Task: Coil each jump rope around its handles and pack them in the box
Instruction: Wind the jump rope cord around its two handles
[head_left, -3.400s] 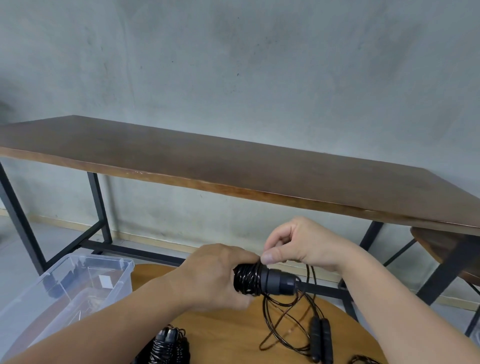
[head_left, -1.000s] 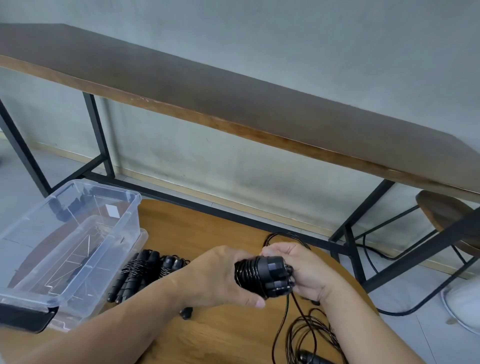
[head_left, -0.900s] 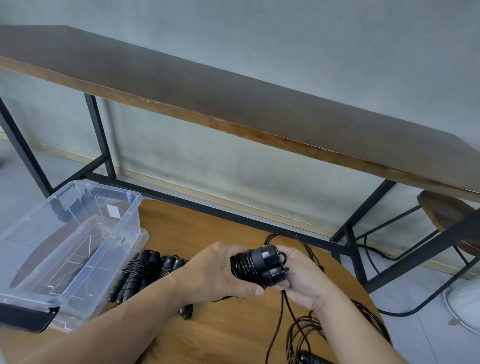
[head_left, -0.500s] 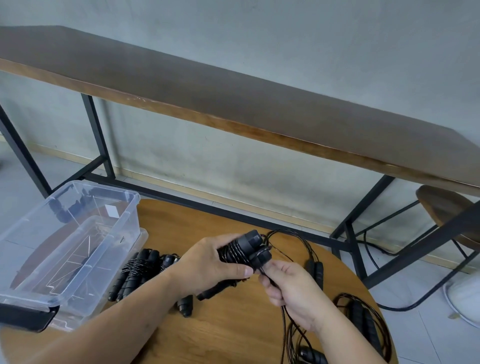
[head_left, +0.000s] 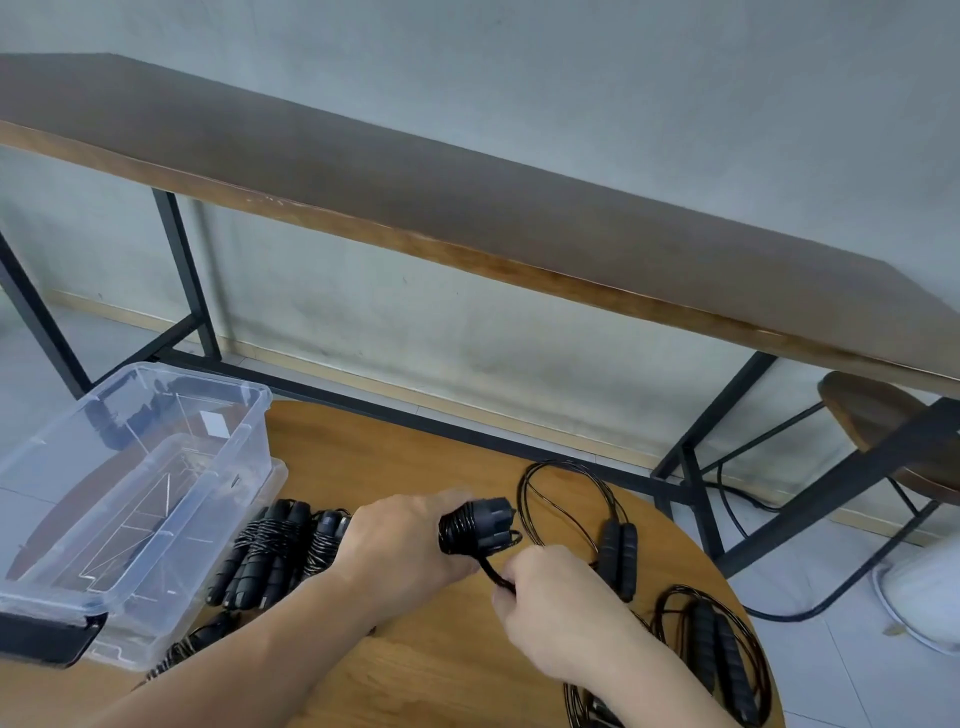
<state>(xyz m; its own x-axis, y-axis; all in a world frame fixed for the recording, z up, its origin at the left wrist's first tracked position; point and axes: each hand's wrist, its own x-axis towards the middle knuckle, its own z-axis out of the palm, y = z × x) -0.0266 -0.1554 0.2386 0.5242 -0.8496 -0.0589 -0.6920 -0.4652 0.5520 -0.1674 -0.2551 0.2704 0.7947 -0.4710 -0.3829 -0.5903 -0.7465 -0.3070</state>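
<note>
Left hand (head_left: 400, 545) grips coiled jump rope (head_left: 475, 527) | right hand (head_left: 545, 592) pinches its cord end | clear box (head_left: 156, 467): no ropes inside

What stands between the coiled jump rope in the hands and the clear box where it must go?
Nothing visible blocks the way. The box is open on top, left of the left hand that grips the coiled rope. Already coiled ropes lie on the table beside the box, below a lifted path.
</note>
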